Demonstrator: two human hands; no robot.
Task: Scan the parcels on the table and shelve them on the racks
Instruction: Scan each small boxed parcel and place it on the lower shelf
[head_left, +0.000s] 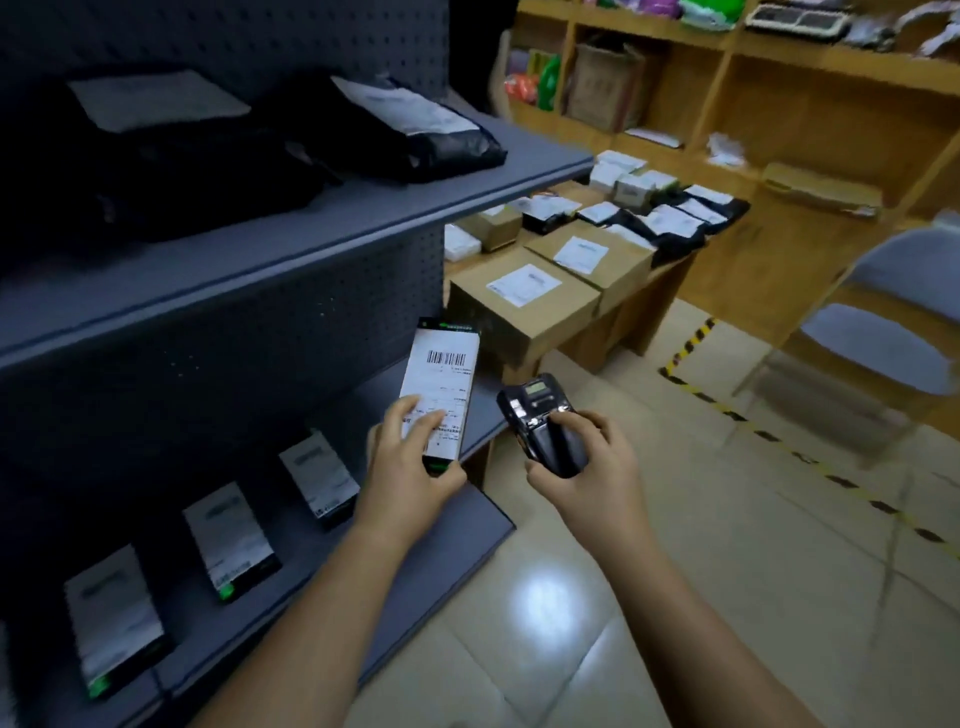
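Grey metal rack (291, 249) with a pegboard back stands on a glossy tiled floor (649, 571); beyond it are a wooden table (657, 306) crowded with labelled boxes and black bags, and wooden shelving (727, 104) along the wall. Yellow-black tape (779, 441) crosses the tiles.

The left hand (410, 462) grips a slim parcel (441, 384) by its near end, fingers curled over the white label, above the lower shelf's front right corner. A barcode shows; the print below is too small to read. Its long axis runs away from the person, barcode end farthest.

The right hand (587, 462) is wrapped around a black scanner (540, 421), just beside the parcel.
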